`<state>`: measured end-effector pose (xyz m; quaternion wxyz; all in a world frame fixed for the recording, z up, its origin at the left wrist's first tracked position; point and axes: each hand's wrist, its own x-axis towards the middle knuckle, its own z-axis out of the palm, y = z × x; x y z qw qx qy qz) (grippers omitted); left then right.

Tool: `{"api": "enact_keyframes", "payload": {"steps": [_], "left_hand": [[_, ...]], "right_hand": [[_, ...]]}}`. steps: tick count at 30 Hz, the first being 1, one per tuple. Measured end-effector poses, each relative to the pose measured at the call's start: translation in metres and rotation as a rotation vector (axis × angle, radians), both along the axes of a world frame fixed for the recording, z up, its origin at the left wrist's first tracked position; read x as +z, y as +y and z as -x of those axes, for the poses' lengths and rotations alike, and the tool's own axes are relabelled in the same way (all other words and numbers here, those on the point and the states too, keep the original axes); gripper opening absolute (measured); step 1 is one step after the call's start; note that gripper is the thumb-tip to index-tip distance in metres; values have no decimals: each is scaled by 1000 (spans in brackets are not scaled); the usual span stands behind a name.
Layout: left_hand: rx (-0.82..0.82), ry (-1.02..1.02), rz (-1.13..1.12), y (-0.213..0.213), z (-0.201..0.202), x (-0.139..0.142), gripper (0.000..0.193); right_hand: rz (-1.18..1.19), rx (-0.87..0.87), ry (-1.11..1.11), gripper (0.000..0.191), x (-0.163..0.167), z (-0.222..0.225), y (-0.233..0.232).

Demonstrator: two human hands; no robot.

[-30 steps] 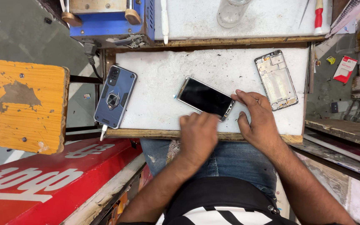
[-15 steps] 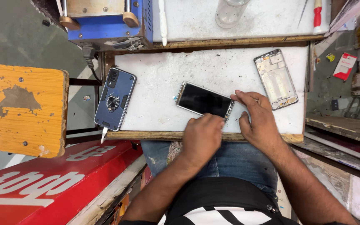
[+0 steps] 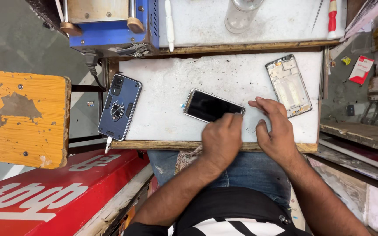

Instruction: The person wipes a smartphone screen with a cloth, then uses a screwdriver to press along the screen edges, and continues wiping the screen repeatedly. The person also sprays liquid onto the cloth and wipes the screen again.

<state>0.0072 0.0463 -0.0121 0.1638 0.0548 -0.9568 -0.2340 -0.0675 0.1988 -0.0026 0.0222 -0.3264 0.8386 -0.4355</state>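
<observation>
The left hand (image 3: 222, 140) presses fingertips on the dark-screened silver-edged phone (image 3: 213, 106); the right hand (image 3: 276, 131) lies spread, empty, on the white surface (image 3: 162, 83); lifting likely needs steady grip.

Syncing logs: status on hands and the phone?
Left hand on black-screened phone, near edge. Right hand flat on white bench top beside it. Nothing between them.

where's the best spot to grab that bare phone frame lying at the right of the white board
Probably by its two long edges, near the middle. The phone frame lies flat and slightly tilted on the white board, its inside facing up, so pinching the thin side rails from above avoids the open interior. The right hand rests closest, just below it.
</observation>
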Motion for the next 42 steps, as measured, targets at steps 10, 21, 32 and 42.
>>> {"api": "enact_keyframes", "payload": {"steps": [10, 21, 32, 42], "left_hand": [[183, 32, 204, -44, 12, 2, 19], [304, -45, 179, -81, 17, -21, 9], [26, -31, 102, -9, 15, 4, 32], [270, 77, 197, -90, 15, -6, 11]], "right_hand": [[25, 25, 11, 63, -1, 0, 0], [-42, 82, 34, 65, -4, 1, -2], [-55, 110, 87, 67, -3, 3, -4], [-332, 126, 160, 84, -3, -1, -9]]}}
